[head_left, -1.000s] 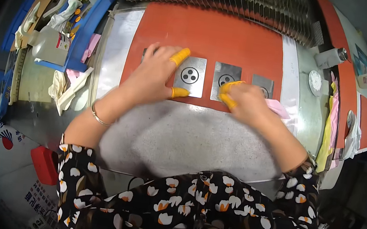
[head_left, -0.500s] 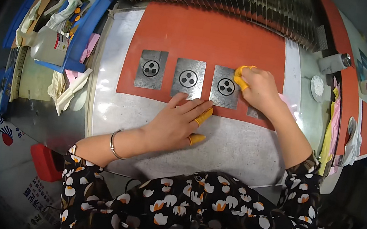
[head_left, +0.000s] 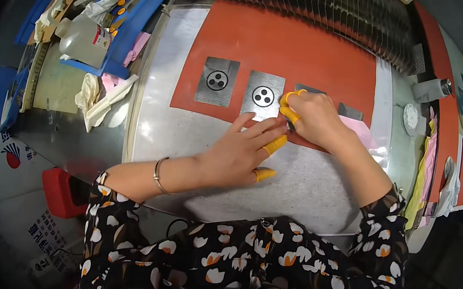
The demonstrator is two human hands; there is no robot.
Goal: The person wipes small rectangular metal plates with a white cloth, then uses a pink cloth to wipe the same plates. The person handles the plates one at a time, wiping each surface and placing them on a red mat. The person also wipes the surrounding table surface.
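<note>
My right hand (head_left: 313, 116) is on a grey metal plate (head_left: 309, 91) that lies on the orange mat (head_left: 292, 46), and my fingers (head_left: 289, 115) with yellow caps are curled and pinched on its left edge. Most of that plate is hidden under my hand. Just to its left lies a second plate (head_left: 262, 95) with three round holes in a ring, and left of that a third plate (head_left: 217, 81) just like it. They sit in a row, close but not touching. My left hand (head_left: 239, 154) lies flat on the tabletop (head_left: 308, 185) below the second plate, fingers spread apart and holding nothing, with its tips near the mat's lower edge. A small grey piece (head_left: 350, 111) and a pink cloth (head_left: 357, 132) peek out to the right of my right hand. The tabletop is shiny grey metal. At the back is a rack of thin metal sheets (head_left: 299, 0). To the left is a blue tray (head_left: 134, 18) with a white bottle (head_left: 83, 41), and crumpled gloves (head_left: 99, 99) lie near it. A red box (head_left: 62, 192) sits low by the floor on the left.
</note>
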